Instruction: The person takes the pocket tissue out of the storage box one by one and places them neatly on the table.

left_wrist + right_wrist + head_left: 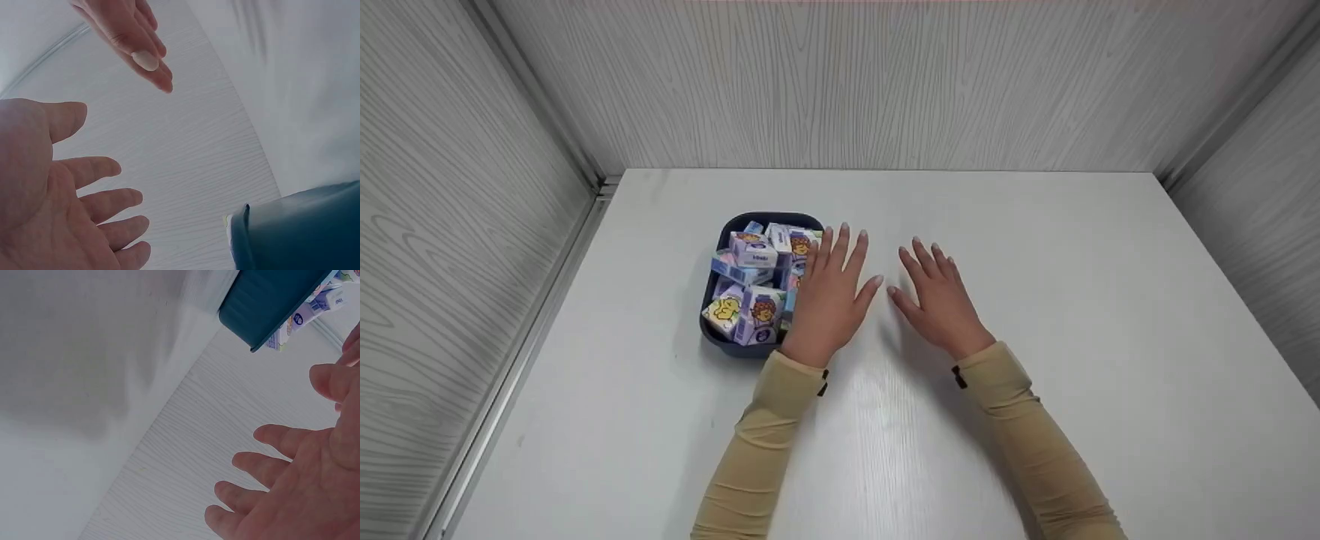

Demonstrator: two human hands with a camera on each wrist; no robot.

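Both hands are up in front of me now, over the broad, smooth white table (1072, 262)! The left hand (831, 300) hangs on the left, fingers long and slightly spread, thumb out toward the right, grip fully released. Look over at the right hand (943, 304): just across a small gap, same story, fingers extended, thumb pointing back at its partner, grasping nothing. The two thumbs nearly meet, but there's space between them! And here, left of centre, sits the dark blue, round-cornered plastic tub (739, 351), its right side tucked behind the left hand from where the head looks down; the left wrist view shows clear space between fingers and tub. It's heaped with small, glossy purple-and-white printed cardboard boxes (754, 251), jumbled at all angles! At the near left, a tilted box shows a yellow cartoon figure; just right of it, another has an orange-brown figure; one at the far left rides on top of the pile. Stretchy tan sleeves (750, 465) run in from the near edge, each cuff carrying a little black tab (823, 384). Beyond the table, at the far side, stands a pale grey wood-grain panel (840, 82).
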